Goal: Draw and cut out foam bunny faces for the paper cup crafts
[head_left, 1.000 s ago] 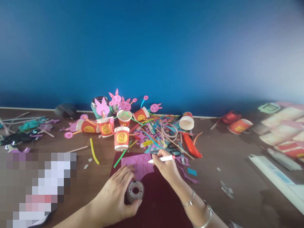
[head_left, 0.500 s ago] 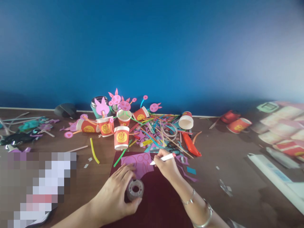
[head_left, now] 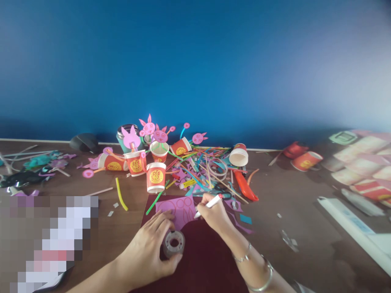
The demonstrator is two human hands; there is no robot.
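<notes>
A sheet of purple paper (head_left: pixel 182 219) with red outlines of circles and pointed ear-like shapes lies on a dark red mat (head_left: pixel 207 256). My left hand (head_left: pixel 155 240) is closed around a roll of clear tape (head_left: pixel 174 243), its fingertips resting on the paper's lower left part. In my right hand (head_left: pixel 214 213) is a white marker with a red end (head_left: pixel 210 206). The marker's tip touches or hovers just over the paper's right edge, beside the pointed outlines; I cannot tell which.
Behind the mat stand red paper cups (head_left: pixel 156 178), some with pink animal faces (head_left: pixel 160 136). A heap of straws and paper scraps (head_left: pixel 201 171) lies beside them, with a red balloon-like piece (head_left: pixel 245 186) on its right. More cups (head_left: pixel 360 158) are stacked far right.
The marker's tip has moved slightly down and to the right along the paper, past the pointed outlines. My left hand and the tape stay put.
</notes>
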